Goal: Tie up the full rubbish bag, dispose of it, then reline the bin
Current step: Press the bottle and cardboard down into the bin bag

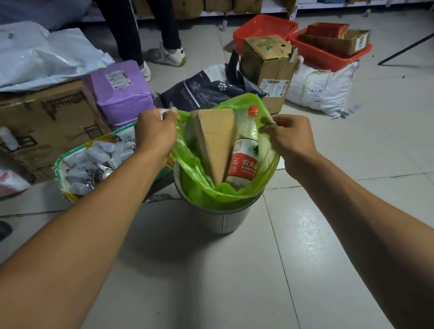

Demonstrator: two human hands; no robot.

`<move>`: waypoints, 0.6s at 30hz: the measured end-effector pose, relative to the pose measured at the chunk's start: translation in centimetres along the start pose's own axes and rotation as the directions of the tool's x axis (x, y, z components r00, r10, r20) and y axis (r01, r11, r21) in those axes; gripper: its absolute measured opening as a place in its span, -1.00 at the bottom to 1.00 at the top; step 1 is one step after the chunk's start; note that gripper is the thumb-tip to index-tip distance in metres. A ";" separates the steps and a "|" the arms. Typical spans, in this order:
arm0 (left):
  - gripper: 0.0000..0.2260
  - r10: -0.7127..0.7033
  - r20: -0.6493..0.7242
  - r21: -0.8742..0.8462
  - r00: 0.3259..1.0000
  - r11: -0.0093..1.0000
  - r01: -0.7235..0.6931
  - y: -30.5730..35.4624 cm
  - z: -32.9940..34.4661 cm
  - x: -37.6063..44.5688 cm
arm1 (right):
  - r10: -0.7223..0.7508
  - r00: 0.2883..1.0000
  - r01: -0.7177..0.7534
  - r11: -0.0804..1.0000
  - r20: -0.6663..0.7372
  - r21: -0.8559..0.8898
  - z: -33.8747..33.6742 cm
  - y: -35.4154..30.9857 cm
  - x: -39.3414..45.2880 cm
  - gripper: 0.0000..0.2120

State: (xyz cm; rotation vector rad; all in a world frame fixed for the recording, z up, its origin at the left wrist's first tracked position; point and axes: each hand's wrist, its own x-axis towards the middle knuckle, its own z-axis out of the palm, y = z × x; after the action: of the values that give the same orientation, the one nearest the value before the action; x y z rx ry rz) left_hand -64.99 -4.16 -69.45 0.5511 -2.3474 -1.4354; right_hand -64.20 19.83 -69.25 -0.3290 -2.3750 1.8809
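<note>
Rubbish bag: thin green film, seated in grey bin on floor tiles, centre of view. Soft, slippery, tear-prone; judged light. Left hand at 9 o'clock of bag mouth, fingers curled, pinching rim; also holding something small and white, not identifiable. Right hand at 3 o'clock, pinching opposite rim. Contents: stiff cardboard box, plastic bottle; box corners a likely puncture risk. Best hold: gathered rim above contents. Parcels at 10 o'clock, red baskets at 1 o'clock.
</note>
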 end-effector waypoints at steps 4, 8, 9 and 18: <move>-0.62 -0.001 -0.121 -0.105 0.993 0.994 -0.012 -0.1 -0.2 0.1 | -0.010 0.995 0.011 1.000 -0.097 0.008 -0.1 -0.2 0.6 -0.85; -0.61 -0.038 -0.167 -0.156 0.985 0.988 0.011 -0.4 -0.8 0.3 | -0.028 0.983 0.034 0.999 -0.183 0.030 0.0 -0.1 0.8 -0.80; -0.60 -0.042 -0.173 -0.153 0.984 0.988 0.015 -0.5 -1.0 0.5 | -0.036 0.981 0.043 0.999 -0.190 0.032 0.1 -0.1 0.9 -0.81; -0.72 0.015 -0.195 -0.209 0.981 0.976 -0.056 0.1 -2.0 0.8 | -0.088 0.982 0.090 0.996 -0.166 0.006 1.0 -0.7 0.7 -0.77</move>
State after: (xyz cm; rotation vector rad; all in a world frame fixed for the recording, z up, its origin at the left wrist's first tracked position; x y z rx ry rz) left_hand -64.78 -6.03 -68.44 0.5581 -2.0142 -1.5216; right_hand -65.14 18.90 -68.82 -0.3560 -2.2301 1.7565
